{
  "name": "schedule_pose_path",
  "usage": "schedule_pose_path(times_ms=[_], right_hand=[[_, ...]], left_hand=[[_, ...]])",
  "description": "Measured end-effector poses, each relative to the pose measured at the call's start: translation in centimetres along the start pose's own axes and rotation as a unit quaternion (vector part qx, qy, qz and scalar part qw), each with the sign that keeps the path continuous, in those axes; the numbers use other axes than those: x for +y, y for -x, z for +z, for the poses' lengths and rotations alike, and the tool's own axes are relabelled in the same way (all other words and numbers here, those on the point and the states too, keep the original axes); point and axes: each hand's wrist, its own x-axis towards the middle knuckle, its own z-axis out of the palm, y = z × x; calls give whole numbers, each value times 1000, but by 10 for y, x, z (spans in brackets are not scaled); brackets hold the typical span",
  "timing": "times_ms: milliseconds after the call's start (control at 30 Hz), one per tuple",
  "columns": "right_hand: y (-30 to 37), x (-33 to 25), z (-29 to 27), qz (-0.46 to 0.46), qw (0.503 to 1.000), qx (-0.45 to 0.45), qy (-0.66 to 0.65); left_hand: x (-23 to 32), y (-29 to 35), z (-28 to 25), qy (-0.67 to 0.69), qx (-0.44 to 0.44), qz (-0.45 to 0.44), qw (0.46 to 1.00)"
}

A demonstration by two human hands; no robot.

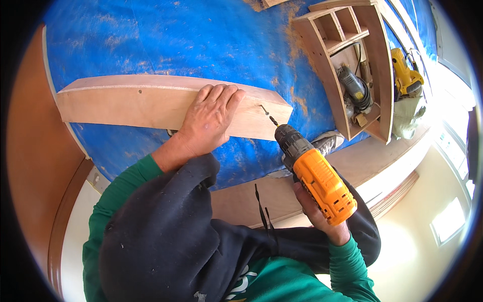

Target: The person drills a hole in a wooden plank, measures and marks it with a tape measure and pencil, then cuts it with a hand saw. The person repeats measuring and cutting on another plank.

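Note:
A long plywood box (126, 105) lies across in front of me, with a small dark hole near its left part. My left hand (209, 118) clasps it near its right end, fingers bent over the upper edge. In my right hand (314, 209) is an orange and black cordless drill (322, 181), gripped by its handle, which is mostly hidden. The drill's bit (273, 120) points up and left at a screw (264, 109) that sticks out of the box's face near the right end. Bit and screw head are very close; whether they touch, I cannot tell.
A blue sheet (166, 40) strewn with sawdust covers the floor. At the upper right stands a plywood shelf unit (324, 65) with a grey power tool (352, 88) inside. Beside it are a yellow power tool (404, 73) and long wooden strips. My shoe (328, 143) is near the drill.

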Motion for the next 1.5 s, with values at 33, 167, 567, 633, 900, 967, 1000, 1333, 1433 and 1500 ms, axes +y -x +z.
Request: schedule_pose_path(times_ms=[33,167,567,633,900,967,1000,1333,1433,1500], right_hand=[[-1,0,1,-2,1000,0,-5],[-3,-1,2,34,999,-11,3],[0,-6,8,155,988,21,-16],[2,-5,8,143,990,20,13],[-2,-13,10,164,986,12,22],[-8,-21,6,76,995,11,62],[-13,-24,2,2,996,9,85],[-44,-58,-32,-38,988,-89,122],[-46,-58,-32,-19,988,-91,126],[-47,-58,-33,6,988,-99,118]], left_hand=[[0,0,0,1,1,-1,1000],[0,-1,-1,6,4,3,1000],[-6,1,4,4,14,19,1000],[-5,1,3,1,21,18,1000],[-6,1,7,-1,10,14,1000],[-6,1,8,-6,20,19,1000],[-6,2,8,-4,17,17,1000],[-8,2,8,-6,41,32,999],[-9,3,11,2,46,28,999],[-9,4,13,-1,56,32,998]])
